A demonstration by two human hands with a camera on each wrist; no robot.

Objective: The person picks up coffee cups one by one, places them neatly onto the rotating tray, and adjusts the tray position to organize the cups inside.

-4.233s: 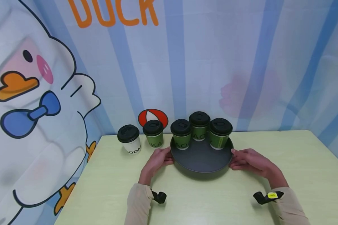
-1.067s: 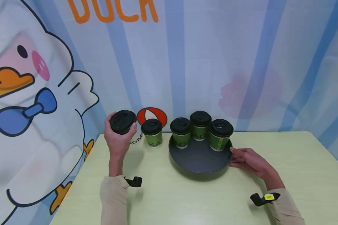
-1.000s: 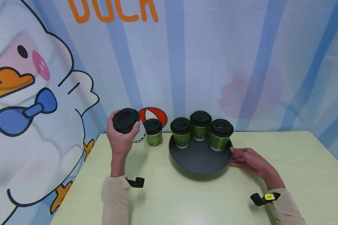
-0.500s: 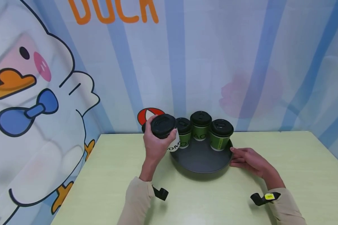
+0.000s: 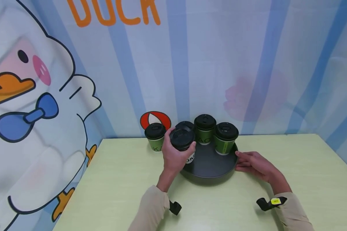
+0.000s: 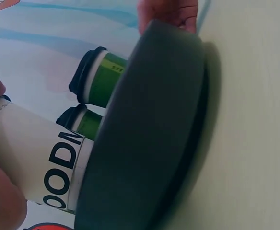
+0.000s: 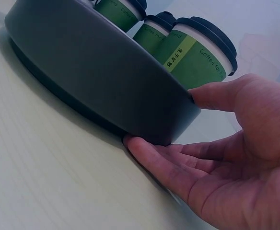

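Observation:
My left hand (image 5: 173, 157) grips a white paper coffee cup (image 6: 39, 148) with a black lid, fingers and thumb curled round its upper part. Its base overlaps the left side of a round dark grey pan (image 5: 211, 168) in the head view. In that pan stand three green lidded paper cups: one at the back (image 5: 204, 136), one at the right (image 5: 225, 144), and one at the left (image 5: 186, 124), mostly hidden behind the white cup. At the pan's right side my right hand (image 7: 245, 139) holds it, thumb at the rim and fingers under the bottom edge.
Another green cup (image 5: 155, 141) with a black lid stands on the pale wooden table (image 5: 118, 186), left of the pan and close to my left hand. Behind the table's back edge hangs a blue striped cloth (image 5: 205, 64) with a cartoon duck.
My left hand let go of the pan's left side, picked up the white cup from the table's left, and carried it rightward past the green cup to the pan. The right hand stays.

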